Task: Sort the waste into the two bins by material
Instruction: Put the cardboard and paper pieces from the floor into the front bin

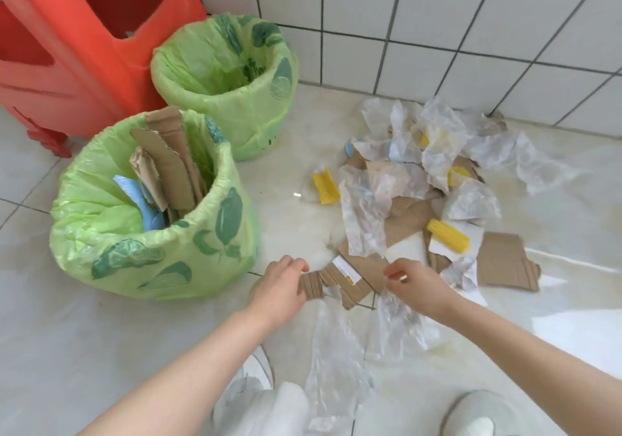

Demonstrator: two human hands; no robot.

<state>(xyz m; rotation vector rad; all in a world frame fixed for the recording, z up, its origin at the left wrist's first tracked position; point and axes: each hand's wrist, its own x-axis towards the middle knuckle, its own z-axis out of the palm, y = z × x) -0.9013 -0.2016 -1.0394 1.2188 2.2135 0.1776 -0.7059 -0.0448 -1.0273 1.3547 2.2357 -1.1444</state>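
Two bins: near bin (153,206) at left already holds cardboard strips and something blue; far bin (225,75) behind it looks empty from here.
Waste pile: spread on the floor (84,341) at right, cardboard, thin plastic film and yellow bits mixed, running back toward the tiled wall.
Left hand (277,285): fingers curled over the edge of a small cardboard scrap (311,285), pinching it at the pile's near-left edge.
Right hand (412,284): fingertips pinched on clear plastic film (395,317) that hangs down toward the person.
Step in hand: picking up one piece of each material at once, I'd judge.
Next move: the scrap looks bound for the near bin, just left of the hand; the film for the far bin, a longer reach past the near one.
Watch for: film is limp and may drag neighbouring pieces along.
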